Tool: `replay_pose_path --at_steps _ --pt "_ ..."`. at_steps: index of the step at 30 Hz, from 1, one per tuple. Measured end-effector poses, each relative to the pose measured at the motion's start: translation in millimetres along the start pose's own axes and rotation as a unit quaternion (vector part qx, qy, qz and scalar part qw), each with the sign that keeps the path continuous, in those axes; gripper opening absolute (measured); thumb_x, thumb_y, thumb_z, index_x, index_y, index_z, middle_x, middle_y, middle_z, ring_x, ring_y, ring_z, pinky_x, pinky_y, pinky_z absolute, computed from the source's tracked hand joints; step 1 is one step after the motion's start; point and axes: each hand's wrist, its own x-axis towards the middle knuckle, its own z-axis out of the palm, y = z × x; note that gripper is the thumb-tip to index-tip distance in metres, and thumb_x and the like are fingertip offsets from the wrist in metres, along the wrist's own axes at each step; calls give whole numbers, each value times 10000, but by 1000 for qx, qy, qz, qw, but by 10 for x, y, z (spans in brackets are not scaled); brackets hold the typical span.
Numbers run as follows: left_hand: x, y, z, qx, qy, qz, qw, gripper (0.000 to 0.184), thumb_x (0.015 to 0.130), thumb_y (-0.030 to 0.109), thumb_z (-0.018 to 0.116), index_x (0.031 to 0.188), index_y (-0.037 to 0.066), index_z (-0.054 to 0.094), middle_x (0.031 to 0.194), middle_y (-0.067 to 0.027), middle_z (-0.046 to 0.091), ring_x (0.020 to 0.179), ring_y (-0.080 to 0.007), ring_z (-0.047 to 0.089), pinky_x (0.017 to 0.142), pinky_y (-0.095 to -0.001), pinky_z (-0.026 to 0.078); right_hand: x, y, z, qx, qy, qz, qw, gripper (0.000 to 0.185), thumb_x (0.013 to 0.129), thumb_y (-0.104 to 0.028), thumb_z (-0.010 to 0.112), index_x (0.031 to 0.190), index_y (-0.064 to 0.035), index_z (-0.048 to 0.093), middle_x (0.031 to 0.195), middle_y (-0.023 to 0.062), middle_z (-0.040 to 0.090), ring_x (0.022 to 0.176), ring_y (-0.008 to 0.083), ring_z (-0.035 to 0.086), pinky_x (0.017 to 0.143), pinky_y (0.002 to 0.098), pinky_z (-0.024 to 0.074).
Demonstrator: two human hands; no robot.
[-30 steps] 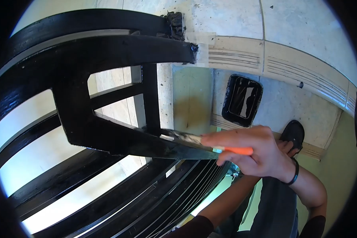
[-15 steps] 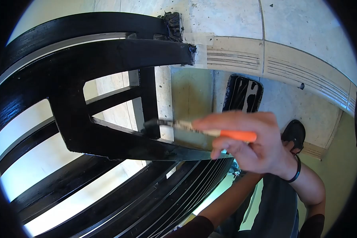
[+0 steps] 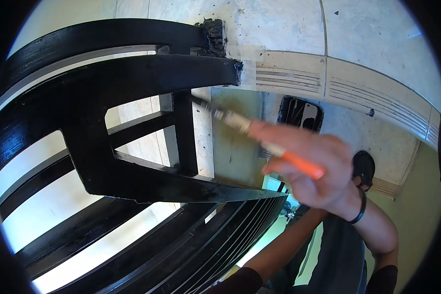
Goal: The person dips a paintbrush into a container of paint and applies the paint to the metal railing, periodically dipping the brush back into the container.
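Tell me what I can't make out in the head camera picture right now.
All in the head view:
- Left hand: hidden behind the right hand; its forearm shows.
- Brush tip: blurred, dark against the black frame; contact unclear.
- Black tray: lower end hidden behind the right hand.
- Black frame: left side cut off by the picture's dark border.

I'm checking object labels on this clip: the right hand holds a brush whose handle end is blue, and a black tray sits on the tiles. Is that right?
Not quite: the handle end is orange, not blue, as the head view shows. The right hand does hold the brush, and the black tray sits on the tiles.
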Motion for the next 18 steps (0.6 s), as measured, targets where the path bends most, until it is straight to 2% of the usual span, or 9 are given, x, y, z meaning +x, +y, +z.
replay_pose_path --at_steps 2,3,4,7,11,14,15,17,18 --pt "8 53 14 11 13 19 1000 322 913 328 721 807 71 558 666 -139 627 592 -361 627 511 -484 469 -177 -32 83 -5 -54 -3 999 399 877 -180 785 1251 -66 703 1084 172 752 660 163 721 576 280 602" --pt "29 85 0 15 13 25 999 322 913 327 721 808 71 558 666 -140 627 591 -362 627 511 -485 469 -253 -89 77 19 -78 21 997 448 845 -197 811 1259 -68 698 1100 155 752 678 166 729 606 285 616" --pt "45 80 -44 35 13 48 998 321 914 327 720 808 71 558 666 -140 627 591 -363 626 511 -485 469 -311 -103 64 28 -79 21 996 442 844 -195 810 1253 -70 701 1099 150 753 672 170 727 604 282 612" --pt "191 234 -260 -27 -51 -37 998 327 916 332 718 799 71 559 657 -130 628 584 -355 629 503 -473 471 -371 -123 34 45 -78 25 996 420 845 -187 808 1236 -71 708 1097 141 756 669 183 726 599 277 601" --pt "239 320 -321 -7 -49 -51 998 336 919 343 712 789 74 558 651 -121 630 584 -345 634 503 -464 474 -59 -159 -58 12 -47 25 999 397 853 -181 803 1222 -64 712 1103 141 755 692 193 733 596 276 591" --pt "162 291 -238 7 -54 -48 997 332 926 347 703 800 75 560 670 -123 635 609 -340 642 524 -466 480 -55 -93 73 5 -9 4 1000 389 863 -189 797 1231 -89 719 1112 126 758 662 167 713 568 269 575" --pt "132 272 -221 10 -52 -49 997 327 931 349 695 812 74 563 686 -125 638 624 -337 644 535 -464 482 -132 -102 103 11 -20 -10 1000 384 866 -193 795 1230 -95 721 1111 122 759 662 164 713 568 267 578" --pt "94 248 -195 7 -47 -45 998 319 941 352 681 836 73 568 717 -131 644 655 -331 650 558 -460 487 -285 -257 50 8 -102 36 994 363 880 -210 782 1207 -66 722 1105 115 762 757 191 753 604 266 611" --pt "80 238 -196 5 -44 -43 998 315 947 353 674 847 72 571 733 -133 647 671 -328 652 569 -458 489 -322 -283 48 17 -87 28 996 364 882 -213 781 1200 -48 720 1104 119 761 784 201 758 612 270 616"
